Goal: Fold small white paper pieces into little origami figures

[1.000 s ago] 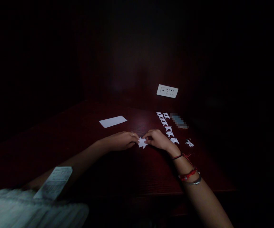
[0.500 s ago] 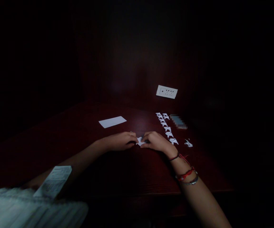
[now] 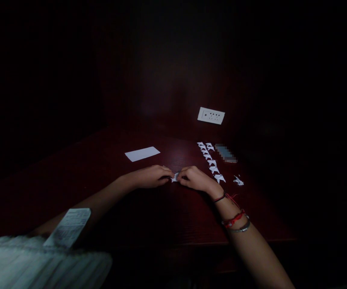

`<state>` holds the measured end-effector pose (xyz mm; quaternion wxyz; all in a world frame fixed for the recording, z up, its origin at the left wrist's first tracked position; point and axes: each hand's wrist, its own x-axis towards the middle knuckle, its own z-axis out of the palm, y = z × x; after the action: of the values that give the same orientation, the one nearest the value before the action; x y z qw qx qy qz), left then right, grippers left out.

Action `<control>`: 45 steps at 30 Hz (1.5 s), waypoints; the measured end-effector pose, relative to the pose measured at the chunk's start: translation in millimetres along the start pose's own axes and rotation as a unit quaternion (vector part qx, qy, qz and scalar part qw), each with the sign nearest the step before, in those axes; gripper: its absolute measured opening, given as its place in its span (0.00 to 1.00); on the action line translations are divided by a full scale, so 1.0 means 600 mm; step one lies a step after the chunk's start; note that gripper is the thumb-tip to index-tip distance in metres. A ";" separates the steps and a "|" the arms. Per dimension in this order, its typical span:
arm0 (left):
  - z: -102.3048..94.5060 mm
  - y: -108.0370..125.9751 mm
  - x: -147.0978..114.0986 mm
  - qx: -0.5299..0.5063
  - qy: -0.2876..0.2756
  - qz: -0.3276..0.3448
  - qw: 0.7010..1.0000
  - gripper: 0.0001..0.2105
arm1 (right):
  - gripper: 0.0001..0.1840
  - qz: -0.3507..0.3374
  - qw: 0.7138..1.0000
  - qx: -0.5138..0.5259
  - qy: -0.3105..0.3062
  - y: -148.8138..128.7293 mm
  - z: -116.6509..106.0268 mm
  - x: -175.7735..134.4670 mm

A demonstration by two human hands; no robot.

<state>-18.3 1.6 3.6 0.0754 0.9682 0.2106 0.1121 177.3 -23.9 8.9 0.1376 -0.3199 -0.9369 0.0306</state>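
Note:
Between my two hands, low over the dark red table (image 3: 188, 224), is a small white folded paper piece (image 3: 174, 178) with pointed corners. My left hand (image 3: 154, 176), wearing a ring, pinches its left side. On its right side the curled fingers of my right hand (image 3: 195, 178) grip it, and they hide part of the paper. Just right of my right hand lies a line of similar folded paper pieces (image 3: 212, 163), with a short second group (image 3: 209, 147) beside its far end.
A blank white paper sheet (image 3: 142, 153) lies beyond my left hand. To the right are a blurred-out phone-like object (image 3: 226, 153) and a small heap of paper scraps (image 3: 238, 181). A white socket plate (image 3: 211, 115) is on the back wall. The surroundings are very dark.
My fingers have shifted slightly on the folded paper, and it has turned a little and moved slightly left. Both hands still hold it; the other things lie as before.

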 end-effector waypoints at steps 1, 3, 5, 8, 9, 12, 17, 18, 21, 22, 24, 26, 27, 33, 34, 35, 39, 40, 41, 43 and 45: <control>0.000 0.000 0.000 0.001 -0.001 0.002 1.000 0.13 | 0.09 0.002 1.000 0.008 0.004 0.001 0.001 0.000; 0.000 0.000 -0.001 0.004 0.000 0.004 1.000 0.12 | 0.09 0.009 1.000 0.023 0.007 0.004 0.003 0.000; 0.001 0.000 -0.001 0.006 0.002 0.006 1.000 0.12 | 0.09 0.013 0.999 0.034 0.003 0.006 0.002 -0.001; 0.002 -0.002 -0.002 0.010 0.004 0.008 1.000 0.13 | 0.08 0.012 0.999 0.044 -0.004 0.007 0.001 -0.002; 0.003 -0.002 -0.001 0.011 0.005 0.008 1.000 0.13 | 0.08 0.012 0.999 0.046 -0.004 0.007 0.000 -0.003; 0.003 -0.002 -0.001 0.010 0.004 0.009 1.000 0.13 | 0.09 0.014 0.999 0.047 0.000 0.007 0.001 -0.002; 0.002 -0.002 -0.002 0.009 0.003 0.008 1.000 0.13 | 0.08 0.018 0.998 0.066 -0.001 0.011 0.002 -0.002; 0.003 -0.003 -0.002 0.009 0.002 0.009 1.000 0.13 | 0.09 0.017 0.997 0.070 -0.002 0.012 0.002 -0.003; 0.005 -0.005 -0.004 0.010 0.001 0.013 1.000 0.12 | 0.11 0.021 0.997 0.069 0.011 0.022 0.000 -0.007; 0.006 -0.006 -0.005 0.010 0.003 0.013 1.000 0.12 | 0.11 0.027 0.997 0.066 0.019 0.026 -0.001 -0.009; 0.008 -0.008 -0.006 0.013 0.008 0.010 1.000 0.13 | 0.12 0.039 0.997 0.063 0.027 0.034 -0.003 -0.012; 0.009 -0.009 -0.007 0.019 0.012 0.005 1.000 0.14 | 0.14 0.042 0.997 0.067 0.015 0.042 -0.002 -0.015; 0.010 -0.010 -0.007 0.023 0.011 0.004 1.000 0.15 | 0.14 0.038 0.997 0.071 0.007 0.044 -0.002 -0.015; 0.012 -0.013 -0.007 0.077 0.003 0.011 0.997 0.18 | 0.12 0.016 0.996 0.092 -0.007 0.048 0.006 -0.012; 0.012 -0.012 -0.007 0.086 0.007 0.008 0.996 0.17 | 0.11 0.012 0.996 0.092 -0.006 0.046 0.007 -0.011; 0.012 -0.011 -0.007 0.093 0.010 0.005 0.996 0.16 | 0.11 0.007 0.996 0.090 -0.003 0.045 0.007 -0.010; 0.013 -0.006 -0.006 0.093 0.006 -0.005 0.996 0.14 | 0.10 -0.019 0.996 0.085 0.012 0.037 0.006 -0.006; 0.013 -0.006 -0.006 0.089 0.001 -0.006 0.996 0.14 | 0.10 -0.021 0.996 0.082 0.016 0.035 0.005 -0.004; 0.014 -0.006 -0.006 0.086 -0.002 -0.006 0.996 0.14 | 0.10 -0.021 0.996 0.079 0.020 0.033 0.005 -0.003; 0.015 -0.006 -0.005 0.077 -0.005 -0.008 0.997 0.15 | 0.11 -0.018 0.997 0.074 0.021 0.030 0.006 -0.001; 0.015 -0.006 -0.004 0.068 -0.007 -0.008 0.998 0.15 | 0.11 -0.017 0.997 0.072 0.017 0.028 0.006 0.001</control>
<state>-19.8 2.7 -6.3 0.0116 0.9702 0.2246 0.0906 185.6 -10.1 2.9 0.1766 -0.2936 -0.9351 0.0906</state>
